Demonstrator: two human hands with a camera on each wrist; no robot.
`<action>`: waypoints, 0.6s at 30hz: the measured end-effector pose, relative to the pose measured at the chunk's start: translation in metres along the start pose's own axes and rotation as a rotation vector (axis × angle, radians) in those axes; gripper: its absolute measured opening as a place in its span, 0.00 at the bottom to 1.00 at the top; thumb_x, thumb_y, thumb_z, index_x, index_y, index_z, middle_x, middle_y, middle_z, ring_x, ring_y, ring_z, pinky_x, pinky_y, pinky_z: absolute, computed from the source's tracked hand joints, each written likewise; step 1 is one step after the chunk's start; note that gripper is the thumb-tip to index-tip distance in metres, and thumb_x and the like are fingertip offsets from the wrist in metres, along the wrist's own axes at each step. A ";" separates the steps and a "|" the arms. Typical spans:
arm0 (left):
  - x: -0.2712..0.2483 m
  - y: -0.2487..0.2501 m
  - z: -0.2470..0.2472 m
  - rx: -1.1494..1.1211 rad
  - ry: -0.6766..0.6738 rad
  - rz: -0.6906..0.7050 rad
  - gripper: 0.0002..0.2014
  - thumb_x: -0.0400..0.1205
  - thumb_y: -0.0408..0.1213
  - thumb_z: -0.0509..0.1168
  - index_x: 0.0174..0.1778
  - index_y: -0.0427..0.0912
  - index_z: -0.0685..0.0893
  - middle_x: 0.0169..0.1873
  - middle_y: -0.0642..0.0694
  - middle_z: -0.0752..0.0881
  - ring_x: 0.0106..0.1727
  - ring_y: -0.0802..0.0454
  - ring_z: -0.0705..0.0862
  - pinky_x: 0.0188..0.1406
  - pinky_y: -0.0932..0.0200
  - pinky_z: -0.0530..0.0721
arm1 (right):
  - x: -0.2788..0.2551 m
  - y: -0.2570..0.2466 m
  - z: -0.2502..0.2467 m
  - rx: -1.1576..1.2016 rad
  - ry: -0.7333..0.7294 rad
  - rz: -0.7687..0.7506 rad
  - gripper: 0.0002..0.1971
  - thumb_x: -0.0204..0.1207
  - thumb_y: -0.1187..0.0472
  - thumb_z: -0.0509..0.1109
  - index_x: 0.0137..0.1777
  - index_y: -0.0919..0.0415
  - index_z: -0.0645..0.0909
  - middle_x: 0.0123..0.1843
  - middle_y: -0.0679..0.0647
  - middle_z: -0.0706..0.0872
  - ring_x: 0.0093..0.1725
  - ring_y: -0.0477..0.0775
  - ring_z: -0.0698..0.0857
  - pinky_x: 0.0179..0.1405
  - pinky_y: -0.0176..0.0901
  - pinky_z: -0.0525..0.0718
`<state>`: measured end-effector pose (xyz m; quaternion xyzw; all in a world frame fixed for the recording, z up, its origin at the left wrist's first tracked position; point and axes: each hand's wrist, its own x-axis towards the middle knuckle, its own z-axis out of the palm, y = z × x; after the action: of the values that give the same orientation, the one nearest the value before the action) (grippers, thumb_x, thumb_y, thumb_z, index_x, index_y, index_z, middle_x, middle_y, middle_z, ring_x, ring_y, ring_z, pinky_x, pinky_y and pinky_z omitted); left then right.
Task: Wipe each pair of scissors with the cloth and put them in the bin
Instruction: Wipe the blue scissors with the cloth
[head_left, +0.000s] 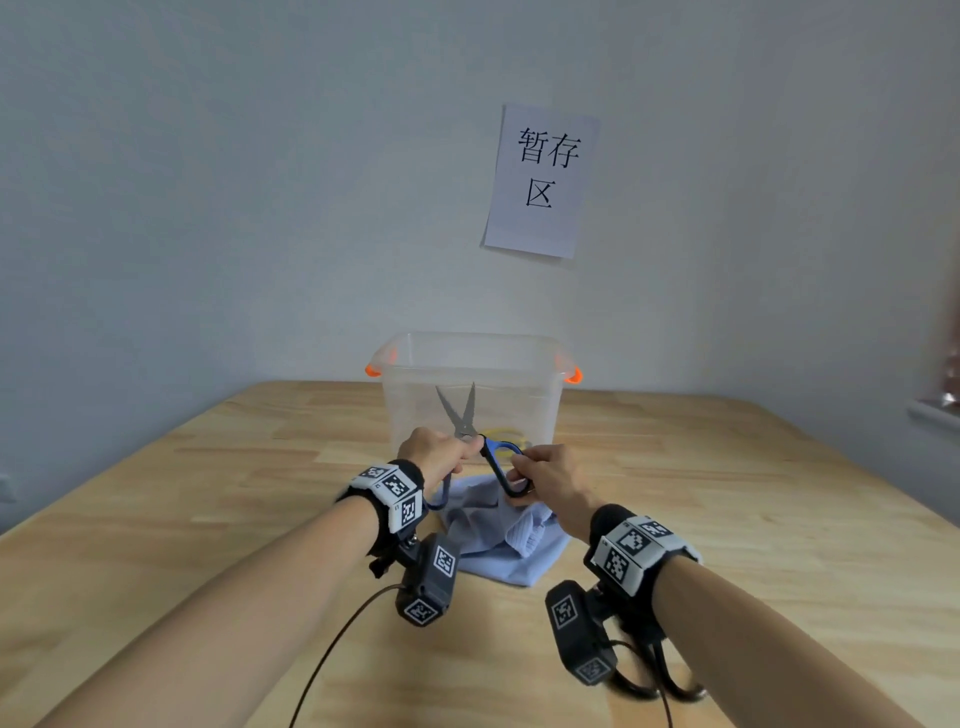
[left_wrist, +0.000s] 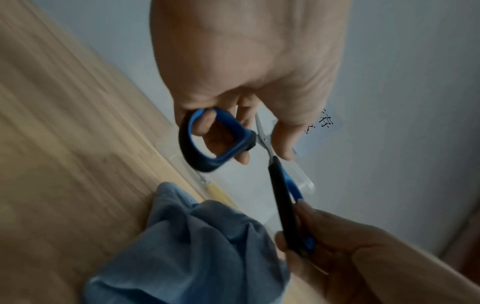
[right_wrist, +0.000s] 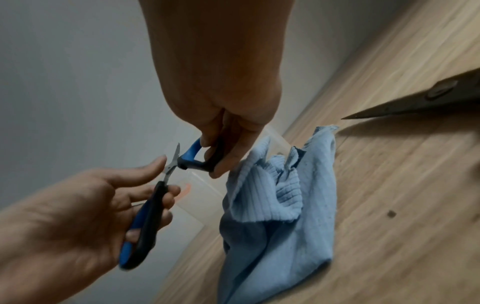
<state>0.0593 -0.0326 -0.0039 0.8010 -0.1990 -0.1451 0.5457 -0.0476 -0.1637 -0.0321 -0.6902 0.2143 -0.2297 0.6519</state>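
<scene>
Holding a pair of blue-and-black-handled steel scissors (head_left: 480, 441) up between them, both hands are working above the wooden bench (head_left: 208, 519). The left hand (head_left: 434, 457) is curling its fingers through and around one handle loop, and the right hand (head_left: 550, 475) is pinching the other loop between thumb and fingers, so the blades are standing partly spread and pointing up and away from the person. A crumpled pale blue ribbed cloth (head_left: 506, 535) is lying on the bench directly beneath the hands, touched by neither as far as the wrist views show. Just beyond the hands a clear plastic bin with orange handle clips (head_left: 470, 384) is standing, with something yellow showing blurrily through its wall; I cannot tell what it is. A second pair of scissors with dark handles (head_left: 657, 675) is lying on the bench near the right wrist, its blade point reaching toward the cloth in the right wrist view.

Judging from this, the wiping step for the held pair is in hand, with the blades being spread for access. The next move probably calls for one hand to free itself, gather the cloth and draw it along each blade, keeping fingertips off the edges, before lowering the pair into the bin.
</scene>
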 end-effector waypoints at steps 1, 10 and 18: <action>-0.001 -0.002 -0.002 0.033 0.028 0.011 0.21 0.73 0.51 0.80 0.26 0.42 0.79 0.23 0.47 0.81 0.34 0.45 0.82 0.32 0.60 0.73 | 0.000 -0.001 -0.002 -0.007 -0.004 -0.008 0.09 0.85 0.71 0.65 0.42 0.71 0.81 0.32 0.59 0.82 0.26 0.50 0.82 0.29 0.43 0.88; -0.010 -0.012 -0.001 0.302 0.202 0.075 0.35 0.63 0.65 0.80 0.17 0.43 0.67 0.15 0.50 0.71 0.23 0.48 0.71 0.23 0.58 0.61 | 0.002 -0.005 -0.014 -0.008 0.065 0.004 0.19 0.88 0.58 0.63 0.40 0.70 0.81 0.31 0.59 0.84 0.25 0.50 0.84 0.26 0.40 0.86; -0.009 -0.016 -0.008 0.377 0.283 0.090 0.36 0.64 0.66 0.79 0.15 0.43 0.66 0.17 0.50 0.71 0.25 0.46 0.72 0.24 0.56 0.62 | 0.004 0.016 -0.035 -0.361 0.139 0.275 0.17 0.86 0.53 0.63 0.41 0.66 0.74 0.30 0.58 0.78 0.25 0.54 0.75 0.20 0.39 0.71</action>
<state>0.0572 -0.0166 -0.0153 0.8914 -0.1797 0.0329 0.4147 -0.0650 -0.1955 -0.0462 -0.7425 0.3882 -0.1438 0.5266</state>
